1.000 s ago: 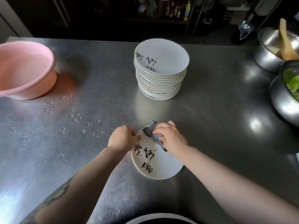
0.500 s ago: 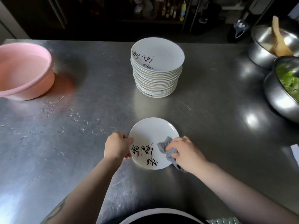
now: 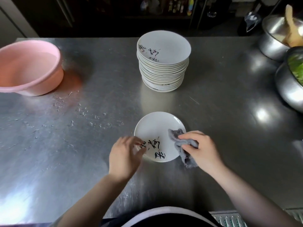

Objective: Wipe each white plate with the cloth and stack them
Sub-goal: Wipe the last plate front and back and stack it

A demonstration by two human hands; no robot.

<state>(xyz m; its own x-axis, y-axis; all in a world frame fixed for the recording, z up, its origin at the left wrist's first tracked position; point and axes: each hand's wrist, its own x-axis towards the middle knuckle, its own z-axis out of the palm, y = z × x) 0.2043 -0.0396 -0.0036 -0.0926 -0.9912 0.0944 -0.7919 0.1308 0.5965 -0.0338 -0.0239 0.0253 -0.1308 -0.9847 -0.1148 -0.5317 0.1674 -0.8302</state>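
Round white plate with black brush lettering point(image 3: 157, 133) flat on steel bench point(image 3: 221, 128), near of tall plate stack point(image 3: 164, 63). My right hand point(image 3: 201, 149) grips grey cloth point(image 3: 182, 145) at plate's right rim. Left hand point(image 3: 124, 154) blurred at left rim; grip unclear.

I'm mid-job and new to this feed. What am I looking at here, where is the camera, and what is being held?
No machine: these are a person's two bare hands, filmed by one camera worn on the head, looking down at a steel table. The right hand grips a grey cloth on a single white plate. The left hand is at that plate's near-left rim, blurred, so its grip is unclear. Behind stands a stack of plates. A pink basin sits far left, metal bowls far right.
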